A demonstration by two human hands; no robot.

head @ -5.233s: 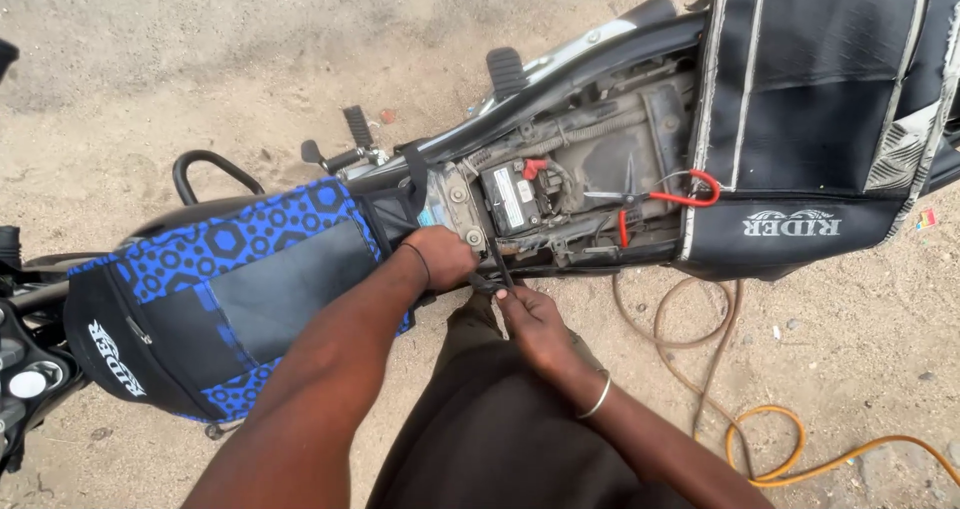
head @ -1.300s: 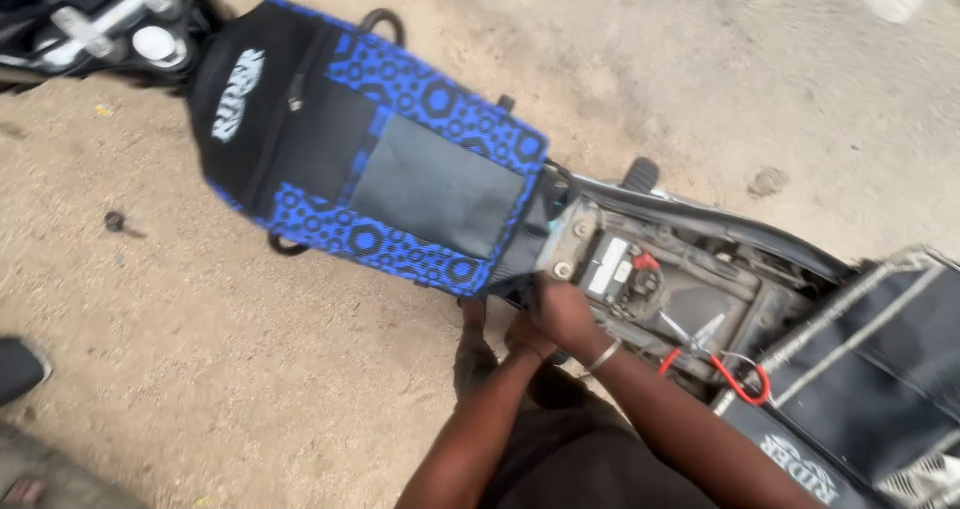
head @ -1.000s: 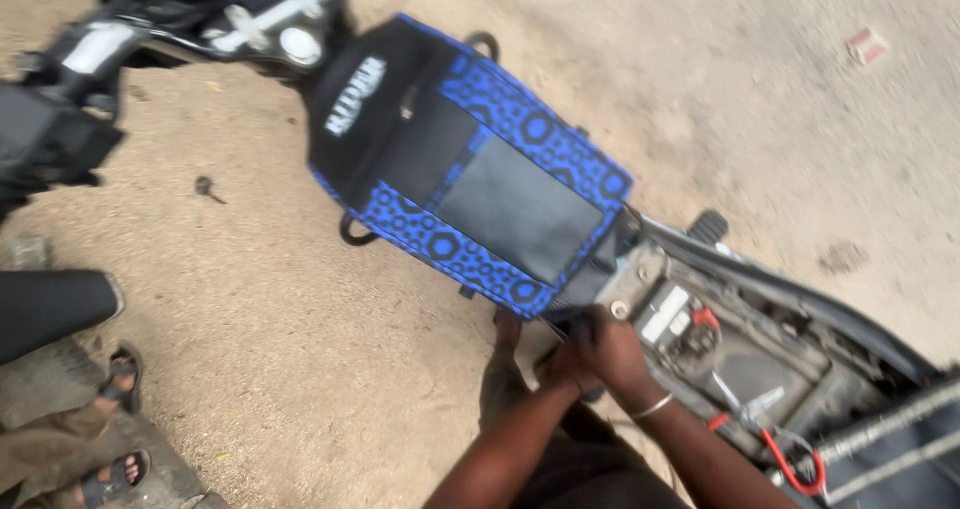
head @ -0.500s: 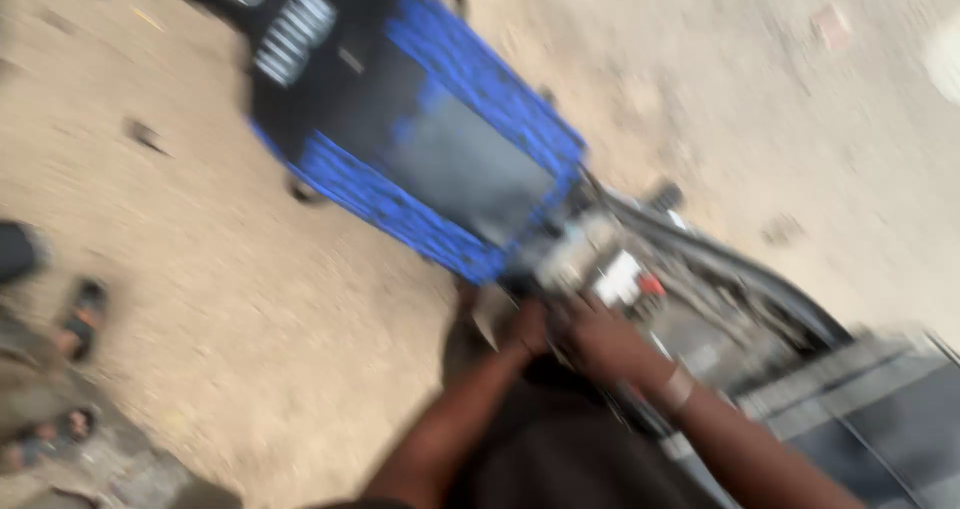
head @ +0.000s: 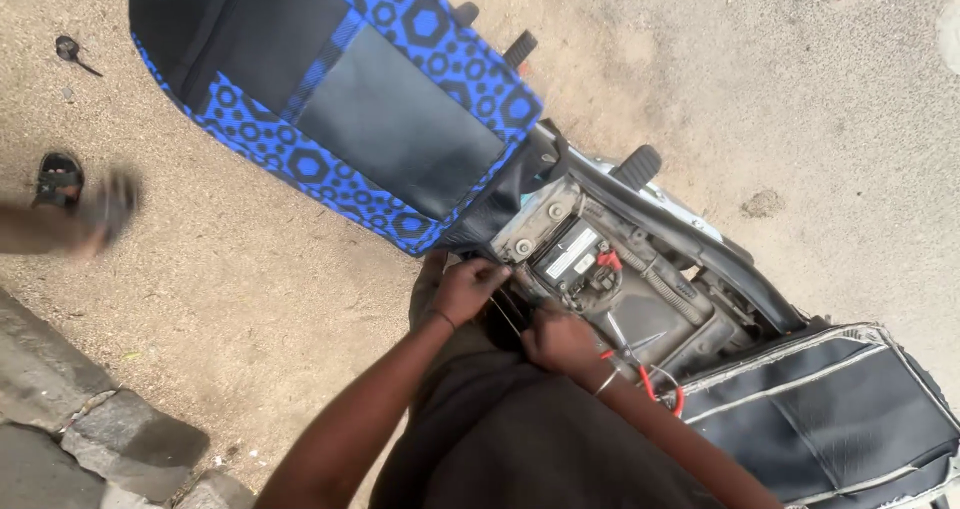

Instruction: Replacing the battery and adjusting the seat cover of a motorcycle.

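We look down on a motorcycle [head: 640, 259] lying across sandy ground [head: 250, 259], its seat lifted off the frame so the compartment beneath is open. Our left hand [head: 468, 289] is curled at the near edge of that compartment, just below the blue and black patterned tank cover [head: 350, 99]; its grip is closed, fingers pinched on something thin and dark, though we cannot tell what. Our right hand [head: 560, 341] sits just beside it, a bangle at the wrist, fingers bent down against the frame; whether its grip has hold of anything we cannot tell. Just beyond both hands, inside the compartment, lies the black battery [head: 572, 254] with a pale label on top and a red terminal cap [head: 607, 260] at its far corner. A red wire [head: 665, 389] loops near the right wrist. The black seat [head: 830, 409] with pale piping lies to the right. At the left edge another person's sandalled foot [head: 60, 174] rests on the sand, beside a blurred shape, with a stone kerb [head: 90, 419] below.
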